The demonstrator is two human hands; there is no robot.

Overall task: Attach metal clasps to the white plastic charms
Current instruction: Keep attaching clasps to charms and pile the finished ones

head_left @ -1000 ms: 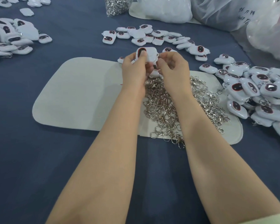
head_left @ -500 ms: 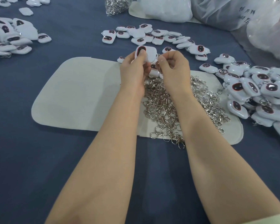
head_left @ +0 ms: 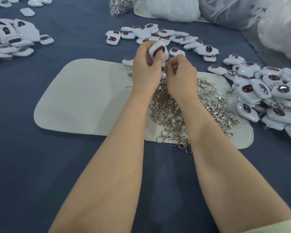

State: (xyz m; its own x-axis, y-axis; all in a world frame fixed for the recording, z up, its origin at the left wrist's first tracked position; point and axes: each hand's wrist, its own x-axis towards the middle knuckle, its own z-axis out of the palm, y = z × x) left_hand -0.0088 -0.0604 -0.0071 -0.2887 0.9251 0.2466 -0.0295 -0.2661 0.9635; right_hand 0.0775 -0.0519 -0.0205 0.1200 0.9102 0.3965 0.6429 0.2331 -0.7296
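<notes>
The left hand [head_left: 145, 68] holds a charm [head_left: 158, 49] over the far edge of a mat [head_left: 84, 98] that lies on the table [head_left: 40, 165], with the right hand [head_left: 180, 73] just beside it. A heap of clasps [head_left: 208, 106] lies on the mat under both wrists and to their right. A scatter of charms [head_left: 158, 35] lies beyond the hands, a big pile [head_left: 267, 95] off the mat to their right, another pile [head_left: 10, 39] far left, and bags [head_left: 225, 10] behind all.

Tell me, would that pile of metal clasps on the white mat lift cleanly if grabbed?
Probably not: the clasps lie heaped and look tangled, so a handful would likely drag neighbours along. Each looks stiff, yet the heap should sag and spill like chain. Being shiny metal, they are probably slippery.
</notes>
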